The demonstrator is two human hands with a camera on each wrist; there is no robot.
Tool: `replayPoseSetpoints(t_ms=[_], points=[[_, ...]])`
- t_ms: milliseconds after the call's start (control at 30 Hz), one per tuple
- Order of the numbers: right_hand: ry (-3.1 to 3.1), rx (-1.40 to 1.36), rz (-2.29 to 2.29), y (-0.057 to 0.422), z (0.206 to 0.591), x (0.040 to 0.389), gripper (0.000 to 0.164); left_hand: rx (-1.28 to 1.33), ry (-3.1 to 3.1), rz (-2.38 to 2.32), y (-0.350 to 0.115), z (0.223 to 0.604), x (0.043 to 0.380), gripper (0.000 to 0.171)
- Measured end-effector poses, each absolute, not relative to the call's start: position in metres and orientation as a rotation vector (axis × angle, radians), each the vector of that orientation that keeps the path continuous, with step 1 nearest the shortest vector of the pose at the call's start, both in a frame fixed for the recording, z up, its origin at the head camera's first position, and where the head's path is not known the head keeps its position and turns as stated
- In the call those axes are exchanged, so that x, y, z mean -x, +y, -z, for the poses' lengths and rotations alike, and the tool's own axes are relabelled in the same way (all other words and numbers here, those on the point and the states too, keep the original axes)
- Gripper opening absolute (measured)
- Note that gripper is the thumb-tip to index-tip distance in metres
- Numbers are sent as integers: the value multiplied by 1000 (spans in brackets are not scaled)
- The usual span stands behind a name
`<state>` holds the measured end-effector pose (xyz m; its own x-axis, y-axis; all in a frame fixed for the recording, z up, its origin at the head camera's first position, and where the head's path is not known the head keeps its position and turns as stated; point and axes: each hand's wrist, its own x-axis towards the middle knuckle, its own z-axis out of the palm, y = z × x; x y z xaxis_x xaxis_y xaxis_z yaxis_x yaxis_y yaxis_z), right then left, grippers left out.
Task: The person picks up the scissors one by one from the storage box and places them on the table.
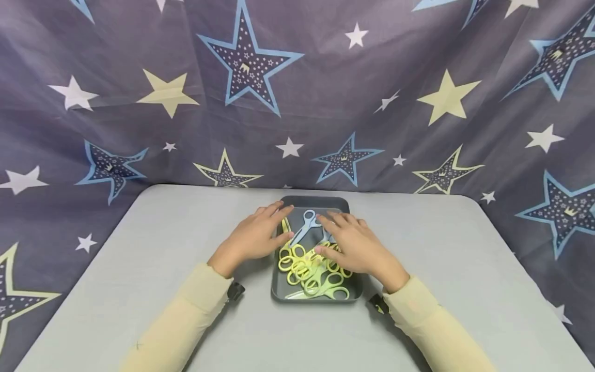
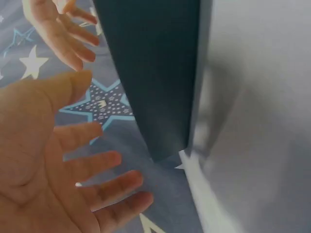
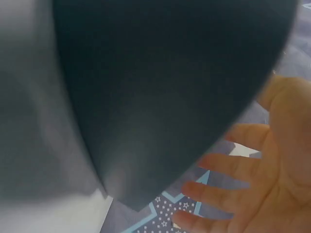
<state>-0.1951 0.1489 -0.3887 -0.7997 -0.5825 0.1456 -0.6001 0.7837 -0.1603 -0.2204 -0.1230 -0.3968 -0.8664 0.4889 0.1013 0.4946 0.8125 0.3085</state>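
A dark grey tray (image 1: 316,298) lies on the table with several pairs of scissors in it. Blue scissors (image 1: 305,226) are toward its far end, yellow scissors (image 1: 297,263) are heaped in the middle, and pale green scissors (image 1: 325,287) lie at the near end. My left hand (image 1: 255,232) hovers over the tray's left edge, fingers extended and nothing held. Over the right side is my right hand (image 1: 355,243), its fingers also spread and holding nothing; it hides part of another blue pair. Both wrist views show the tray's dark outer wall (image 2: 155,73) beside the spread fingers (image 3: 228,165).
The tray stands on a light grey table (image 1: 186,232). Behind the table hangs a dark curtain (image 1: 325,103) printed with stars. A small black device (image 1: 235,291) is under the left wrist, and another black device (image 1: 378,304) is under the right one.
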Motion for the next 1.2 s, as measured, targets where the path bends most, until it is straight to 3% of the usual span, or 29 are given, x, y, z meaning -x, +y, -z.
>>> replayPoseSetpoints(t_ms=[333, 800, 1200], points=[[-2855, -1030, -302, 141, 380, 208, 63, 587, -2977, 1013, -124, 409, 241, 75], [-2780, -1310, -189, 130, 371, 270, 35, 293, -2997, 1503, -119, 410, 248, 73], [-2896, -1470, -55, 116, 378, 290, 41, 218, -2991, 1562, -118, 410, 244, 74]])
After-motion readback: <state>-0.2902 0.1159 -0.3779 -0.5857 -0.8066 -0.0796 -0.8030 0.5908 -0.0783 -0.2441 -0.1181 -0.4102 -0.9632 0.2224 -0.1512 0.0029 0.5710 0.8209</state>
